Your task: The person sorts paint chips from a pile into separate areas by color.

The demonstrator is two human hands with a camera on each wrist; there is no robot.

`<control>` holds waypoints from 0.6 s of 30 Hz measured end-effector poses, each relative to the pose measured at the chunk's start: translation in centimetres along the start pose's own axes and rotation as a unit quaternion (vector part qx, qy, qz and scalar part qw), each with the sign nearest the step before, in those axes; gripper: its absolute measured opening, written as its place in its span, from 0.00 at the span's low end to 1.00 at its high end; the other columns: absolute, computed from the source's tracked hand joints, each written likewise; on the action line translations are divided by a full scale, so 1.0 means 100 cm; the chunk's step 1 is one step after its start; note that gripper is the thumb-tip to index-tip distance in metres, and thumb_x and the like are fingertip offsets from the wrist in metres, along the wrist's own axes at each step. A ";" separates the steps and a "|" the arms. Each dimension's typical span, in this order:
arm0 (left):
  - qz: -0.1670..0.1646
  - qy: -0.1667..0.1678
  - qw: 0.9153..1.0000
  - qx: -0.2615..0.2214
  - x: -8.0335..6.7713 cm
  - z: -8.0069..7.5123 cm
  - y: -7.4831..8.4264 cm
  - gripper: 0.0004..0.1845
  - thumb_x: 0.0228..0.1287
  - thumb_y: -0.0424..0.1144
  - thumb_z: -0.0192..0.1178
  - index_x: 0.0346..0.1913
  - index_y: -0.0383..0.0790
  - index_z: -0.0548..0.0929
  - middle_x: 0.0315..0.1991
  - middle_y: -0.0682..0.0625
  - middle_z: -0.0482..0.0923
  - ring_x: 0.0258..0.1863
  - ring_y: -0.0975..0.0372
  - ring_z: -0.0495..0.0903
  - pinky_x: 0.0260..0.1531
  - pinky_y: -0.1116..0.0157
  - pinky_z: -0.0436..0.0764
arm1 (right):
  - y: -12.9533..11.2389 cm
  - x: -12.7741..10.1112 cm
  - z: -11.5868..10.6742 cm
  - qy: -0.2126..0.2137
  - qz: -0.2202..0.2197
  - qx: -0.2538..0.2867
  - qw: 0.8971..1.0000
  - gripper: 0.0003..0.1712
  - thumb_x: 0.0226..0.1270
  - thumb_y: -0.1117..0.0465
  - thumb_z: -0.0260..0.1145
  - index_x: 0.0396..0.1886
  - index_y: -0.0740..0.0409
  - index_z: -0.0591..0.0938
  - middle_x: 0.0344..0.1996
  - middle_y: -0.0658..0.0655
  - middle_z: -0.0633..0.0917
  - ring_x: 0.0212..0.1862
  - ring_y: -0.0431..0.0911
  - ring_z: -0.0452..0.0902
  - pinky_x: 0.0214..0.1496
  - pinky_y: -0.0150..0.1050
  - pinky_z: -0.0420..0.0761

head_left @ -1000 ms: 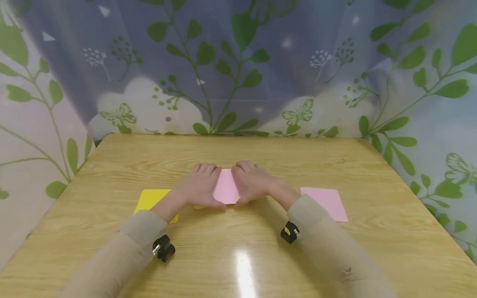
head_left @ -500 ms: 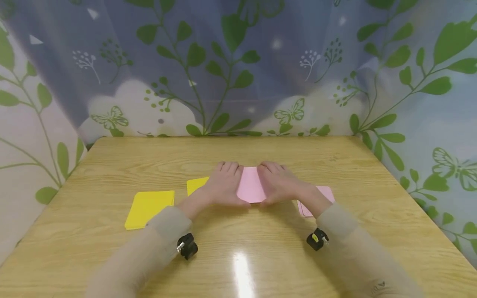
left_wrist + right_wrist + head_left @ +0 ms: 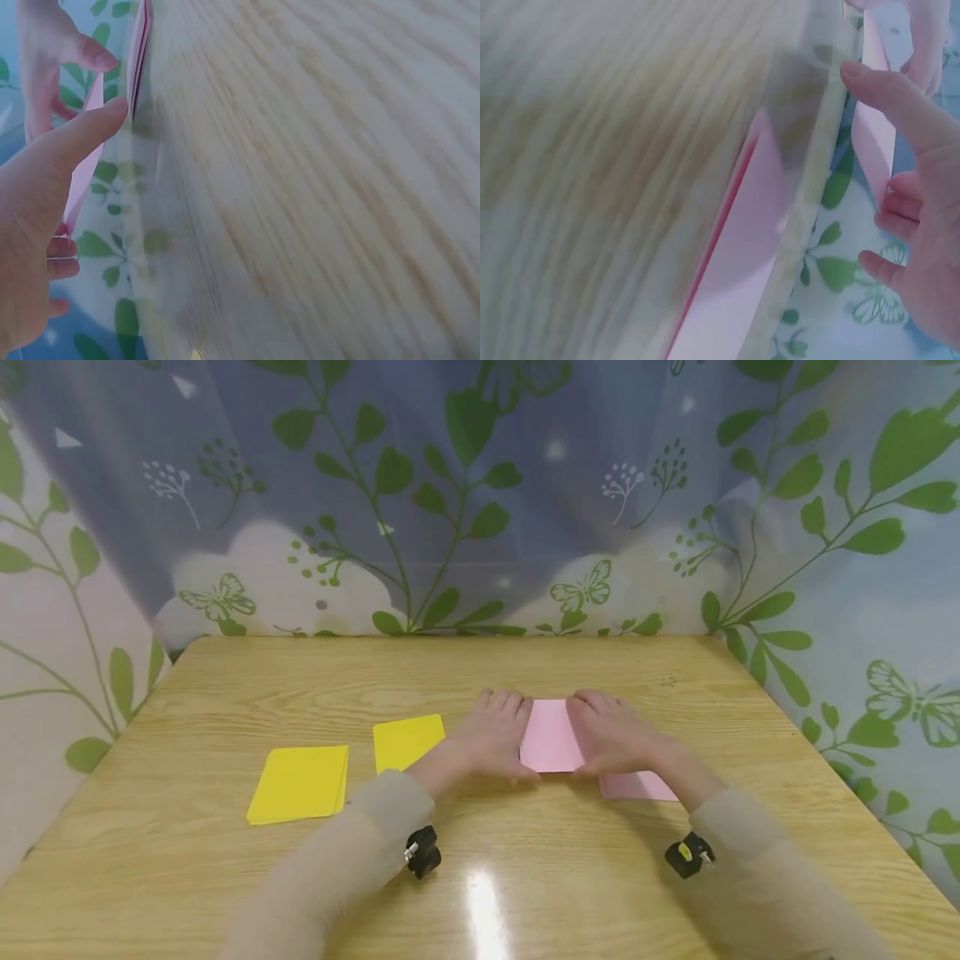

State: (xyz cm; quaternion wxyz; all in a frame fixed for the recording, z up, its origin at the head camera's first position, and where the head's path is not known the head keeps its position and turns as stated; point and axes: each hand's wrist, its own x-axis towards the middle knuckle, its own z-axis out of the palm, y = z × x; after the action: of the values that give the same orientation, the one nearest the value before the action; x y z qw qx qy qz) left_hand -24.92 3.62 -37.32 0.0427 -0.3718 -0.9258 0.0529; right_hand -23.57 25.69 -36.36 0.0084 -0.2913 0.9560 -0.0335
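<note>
A pink card [image 3: 551,737] is held by its two sides between both hands, raised above the table in both wrist views. My left hand [image 3: 491,735] grips its left side, thumb at the near edge and fingers at the far one. On the opposite side, my right hand [image 3: 618,737] holds it the same way, with the fingers [image 3: 900,210] along its edge in the right wrist view. Beneath the right hand lies a stack of pink cards [image 3: 637,787], partly hidden by that hand and wrist; its layered edge shows in the right wrist view.
Two sets of yellow cards lie on the wooden table [image 3: 480,893]: a slightly uneven stack [image 3: 298,785] at the left, and another yellow card [image 3: 405,742] nearer the middle, partly behind the left forearm. A leaf-patterned curtain [image 3: 450,510] hangs behind the table.
Both hands have moved right together with the pink card, away from the middle yellow card, which is now more exposed. The pink card now overlaps the right-hand pink stack's side in the head view.
</note>
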 end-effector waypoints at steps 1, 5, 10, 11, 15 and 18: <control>0.001 -0.001 1.000 0.004 0.002 0.000 0.002 0.61 0.40 0.77 0.54 0.68 0.33 0.57 0.64 0.42 0.60 0.63 0.52 0.58 0.63 0.51 0.55 | 0.002 -0.003 0.000 0.002 0.000 0.000 1.000 0.59 0.40 0.41 0.74 0.65 0.71 0.60 0.63 0.69 0.62 0.65 0.60 0.56 0.62 0.59 0.59; 0.010 -0.004 1.000 0.021 0.010 -0.001 0.011 0.62 0.40 0.78 0.52 0.69 0.33 0.57 0.64 0.44 0.61 0.62 0.54 0.58 0.62 0.53 0.55 | 0.011 -0.016 0.002 0.016 -0.007 -0.005 1.000 0.59 0.38 0.43 0.75 0.64 0.72 0.61 0.62 0.70 0.63 0.63 0.61 0.57 0.61 0.60 0.61; 0.024 -0.007 0.999 0.028 0.022 0.000 0.026 0.61 0.41 0.79 0.49 0.69 0.34 0.57 0.63 0.46 0.61 0.62 0.56 0.59 0.62 0.55 0.56 | 0.023 -0.032 0.005 0.026 -0.007 0.000 1.000 0.60 0.35 0.42 0.76 0.63 0.73 0.61 0.60 0.71 0.64 0.61 0.63 0.60 0.59 0.59 0.63; 0.026 -0.007 0.999 0.027 0.025 0.000 0.029 0.61 0.41 0.79 0.49 0.69 0.35 0.57 0.63 0.46 0.61 0.62 0.56 0.59 0.62 0.55 0.57 | 0.025 -0.035 0.005 0.025 -0.003 0.005 1.000 0.60 0.35 0.41 0.76 0.63 0.73 0.62 0.60 0.71 0.64 0.61 0.63 0.60 0.59 0.60 0.63; 0.025 -0.015 0.999 0.017 0.037 -0.001 0.041 0.59 0.41 0.79 0.51 0.69 0.37 0.58 0.62 0.48 0.62 0.62 0.57 0.59 0.61 0.56 0.57 | 0.035 -0.045 0.005 0.016 0.012 0.011 1.000 0.60 0.36 0.40 0.76 0.63 0.72 0.62 0.60 0.70 0.65 0.61 0.63 0.61 0.60 0.59 0.63; 0.022 -0.023 0.999 0.008 0.045 -0.002 0.049 0.58 0.41 0.78 0.51 0.68 0.38 0.59 0.61 0.49 0.63 0.62 0.58 0.59 0.60 0.57 0.58 | 0.044 -0.050 0.003 0.006 0.015 0.013 1.000 0.59 0.37 0.43 0.76 0.63 0.73 0.62 0.60 0.71 0.65 0.61 0.64 0.61 0.60 0.60 0.62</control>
State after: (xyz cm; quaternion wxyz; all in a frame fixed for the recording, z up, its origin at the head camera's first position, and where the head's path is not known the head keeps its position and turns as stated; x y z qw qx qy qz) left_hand -24.76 10.30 -37.55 0.0233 -0.3905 -0.9177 0.0695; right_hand -21.82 32.10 -37.01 0.0064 -0.2769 0.9597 -0.0474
